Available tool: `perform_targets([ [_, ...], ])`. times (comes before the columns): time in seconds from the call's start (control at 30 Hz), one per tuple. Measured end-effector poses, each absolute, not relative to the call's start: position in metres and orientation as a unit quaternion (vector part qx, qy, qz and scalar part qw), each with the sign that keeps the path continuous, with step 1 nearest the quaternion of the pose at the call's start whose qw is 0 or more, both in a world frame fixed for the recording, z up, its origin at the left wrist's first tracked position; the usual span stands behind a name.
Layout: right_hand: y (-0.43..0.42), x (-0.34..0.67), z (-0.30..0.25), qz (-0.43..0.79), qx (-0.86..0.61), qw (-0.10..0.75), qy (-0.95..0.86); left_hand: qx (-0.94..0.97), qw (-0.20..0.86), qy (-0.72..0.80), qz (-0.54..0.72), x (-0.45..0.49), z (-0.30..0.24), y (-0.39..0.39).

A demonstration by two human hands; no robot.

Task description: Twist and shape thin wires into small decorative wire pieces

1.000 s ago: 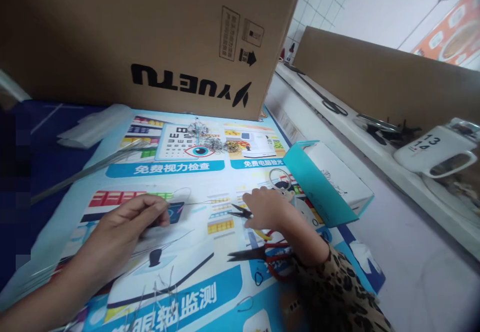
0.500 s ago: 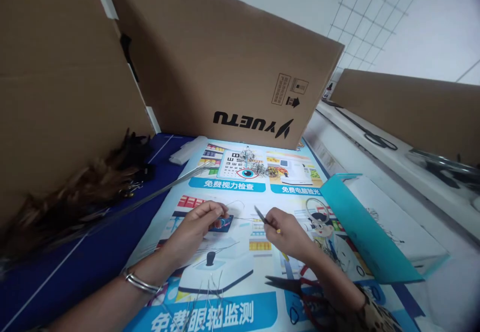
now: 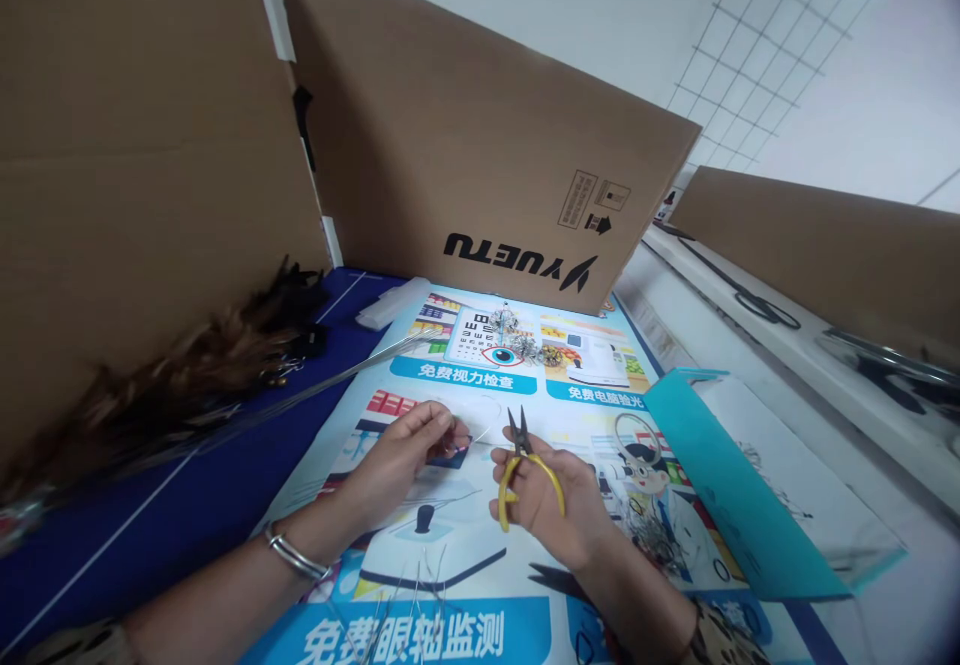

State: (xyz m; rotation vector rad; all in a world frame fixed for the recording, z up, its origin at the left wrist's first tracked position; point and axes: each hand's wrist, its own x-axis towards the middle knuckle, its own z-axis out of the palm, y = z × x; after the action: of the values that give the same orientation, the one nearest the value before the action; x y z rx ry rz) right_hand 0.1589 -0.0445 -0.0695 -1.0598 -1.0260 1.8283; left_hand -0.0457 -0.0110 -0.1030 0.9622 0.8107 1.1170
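Observation:
My left hand (image 3: pixel 429 433) pinches a thin wire (image 3: pixel 489 429) between thumb and fingertips, and part of it curves out toward the right. In my right hand (image 3: pixel 562 505), turned palm up, lie small pliers (image 3: pixel 521 460) with yellow handles and dark pointed jaws. The jaws point away from me and stand slightly apart, beside the wire's end; I cannot tell whether they touch it. Under both hands a printed poster (image 3: pixel 480 575) covers the table. Several loose cut wires (image 3: pixel 416 585) lie on it near the front.
Scissors (image 3: pixel 559 577) lie partly hidden under my right forearm. A teal box (image 3: pixel 750 495) stands at the right, a wire heap (image 3: pixel 652 535) beside it. Small wire bunches (image 3: pixel 529 347) sit farther back. Long wires (image 3: pixel 345 375) and brown feathers (image 3: pixel 187 375) lie left. Cardboard (image 3: pixel 465 125) walls the back.
My right hand has rolled palm up and its fingers have loosened, so the yellow handles now show and the pliers point forward. My left hand keeps its pinch. The view has shifted slightly.

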Motion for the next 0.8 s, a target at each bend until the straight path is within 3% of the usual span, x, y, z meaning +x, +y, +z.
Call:
perform_targets([
  [0.2,-0.05,0.153,-0.075,0.711,-0.4,0.421,-0.396,0.466,0.587,0.405,0.524,-0.045,-0.104,-0.011],
  [0.4,-0.052,0.153,-0.077,0.625,-0.462,0.316,-0.544,0.51,0.55,0.41,0.519,-0.045,-0.102,-0.013],
  [0.6,-0.057,0.153,-0.076,0.373,-0.515,0.248,-0.731,0.55,0.55,0.406,0.48,-0.045,-0.102,-0.015],
  [0.8,-0.05,0.159,-0.071,0.013,-0.53,0.179,-0.829,0.562,0.532,0.417,0.476,-0.045,-0.107,-0.014],
])
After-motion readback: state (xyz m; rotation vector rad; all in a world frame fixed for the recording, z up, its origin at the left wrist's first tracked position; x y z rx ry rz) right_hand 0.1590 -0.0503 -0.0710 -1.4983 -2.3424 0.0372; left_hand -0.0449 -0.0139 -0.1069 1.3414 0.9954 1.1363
